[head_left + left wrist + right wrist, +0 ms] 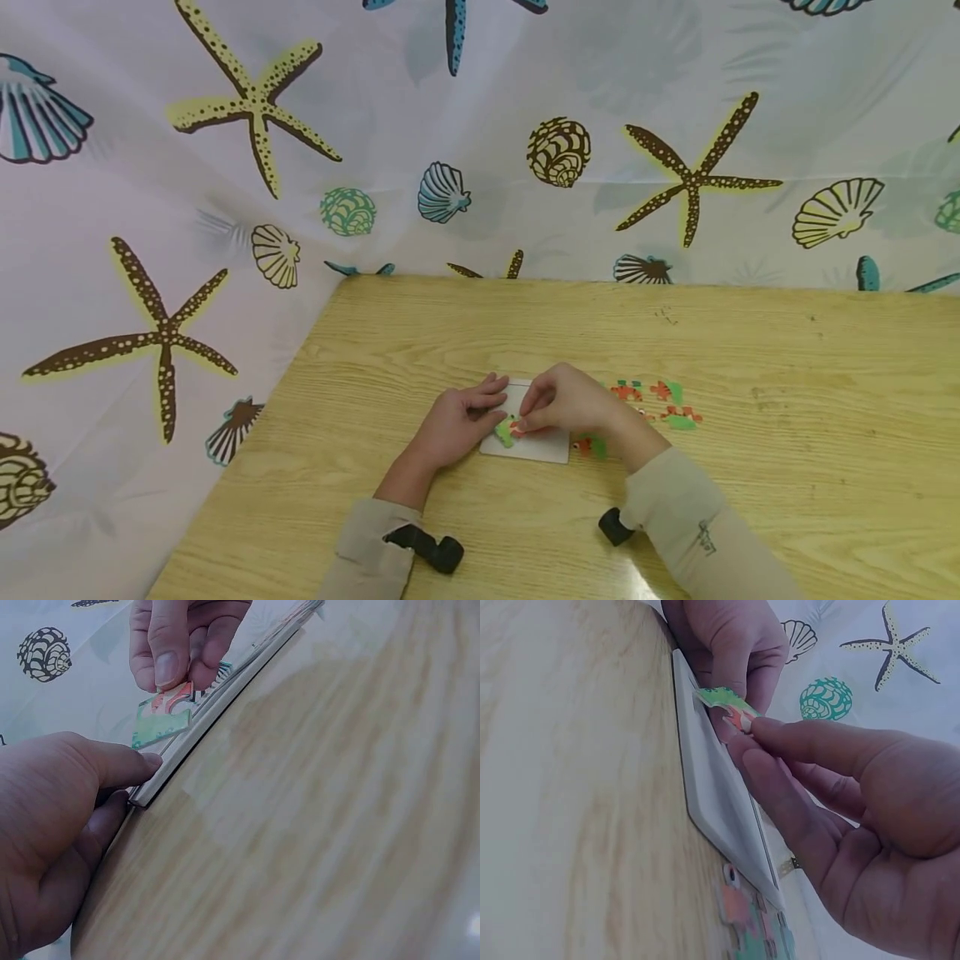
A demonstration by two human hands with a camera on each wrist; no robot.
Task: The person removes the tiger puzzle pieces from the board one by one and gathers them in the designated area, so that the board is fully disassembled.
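A small white puzzle tray point(542, 448) with a raised rim lies on the wooden table. My left hand point(452, 427) holds its left edge, the thumb on the rim and the fingers against the side. Between thumb and fingertips, my right hand point(576, 403) pinches a green and red jigsaw piece point(721, 697). In the left wrist view this piece point(161, 726) is tilted over the tray's left end, close to the left thumb. The right fingers partly cover its red end.
Several loose jigsaw pieces point(681, 417) in red and green lie right of the tray, some partly behind the right hand and wrist. Another red and green piece point(590, 447) sits by the tray's near right corner. A shell-patterned curtain point(480, 142) borders the table point(825, 467).
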